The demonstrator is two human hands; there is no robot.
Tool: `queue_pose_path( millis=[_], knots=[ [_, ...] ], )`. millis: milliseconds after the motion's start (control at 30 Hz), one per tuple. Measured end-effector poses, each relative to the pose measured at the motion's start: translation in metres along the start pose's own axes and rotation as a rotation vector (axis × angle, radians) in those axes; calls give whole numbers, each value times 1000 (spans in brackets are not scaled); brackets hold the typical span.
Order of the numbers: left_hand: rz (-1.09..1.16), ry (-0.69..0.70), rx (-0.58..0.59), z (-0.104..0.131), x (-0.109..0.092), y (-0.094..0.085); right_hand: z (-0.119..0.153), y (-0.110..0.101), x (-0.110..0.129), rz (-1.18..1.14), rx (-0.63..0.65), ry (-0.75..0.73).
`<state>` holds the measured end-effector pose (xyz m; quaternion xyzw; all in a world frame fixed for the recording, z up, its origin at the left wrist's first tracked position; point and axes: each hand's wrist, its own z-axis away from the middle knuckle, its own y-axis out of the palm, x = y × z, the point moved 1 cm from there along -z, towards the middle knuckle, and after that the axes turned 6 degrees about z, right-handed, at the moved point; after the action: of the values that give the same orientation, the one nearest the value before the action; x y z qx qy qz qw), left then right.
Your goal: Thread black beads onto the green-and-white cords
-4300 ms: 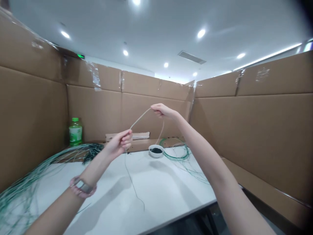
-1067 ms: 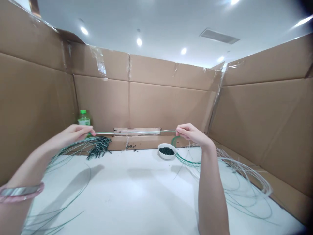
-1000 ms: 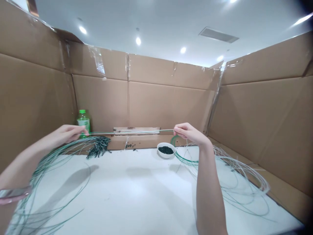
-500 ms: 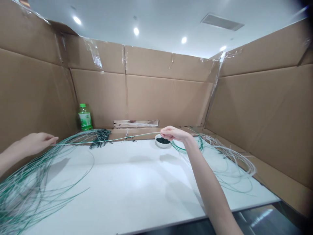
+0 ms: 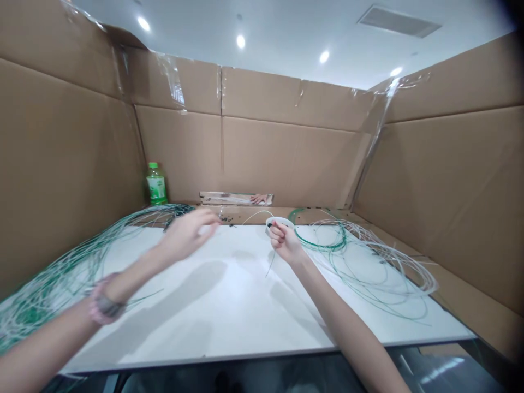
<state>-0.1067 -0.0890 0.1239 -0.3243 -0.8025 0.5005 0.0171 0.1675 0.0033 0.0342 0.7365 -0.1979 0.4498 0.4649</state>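
My right hand [image 5: 283,240] is closed on a thin wire [image 5: 257,213], in front of a small white bowl [image 5: 291,222] with dark bits in it. The wire curves out to the left above the hand, and a short end hangs below it. My left hand [image 5: 190,232], blurred by motion, is over the table's left half with thumb and fingers apart and nothing visible between them. Behind it lie the dark ends of a large green and white wire bundle [image 5: 82,251].
Coils of green and white wire [image 5: 380,254] lie on the right of the white table [image 5: 229,305]. A green bottle [image 5: 156,185] stands in the back left corner. Cardboard walls [image 5: 286,158] surround the table. Another person's hand [image 5: 258,198] shows through a slot in the back wall.
My left hand has let go of the stretched wire and moved right, toward the middle. My right hand still holds the wire, now bent. A person's hand has appeared in the slot.
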Motion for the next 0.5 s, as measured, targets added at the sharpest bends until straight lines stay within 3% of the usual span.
queue_pose_path(
  millis=[100, 233, 333, 500],
  knots=[
    [573, -18, 219, -4, -47, 63, 3, 2, -9, -95, -22, -2],
    [780, -36, 355, -6, -61, 129, 5, 0, -15, -169, -58, -12],
    [916, -60, 392, -9, -56, 153, 5, -4, -16, -210, -91, -29],
    [1126, -144, 411, -11, -55, 163, 5, -9, -16, -266, -118, -34]
  ],
)
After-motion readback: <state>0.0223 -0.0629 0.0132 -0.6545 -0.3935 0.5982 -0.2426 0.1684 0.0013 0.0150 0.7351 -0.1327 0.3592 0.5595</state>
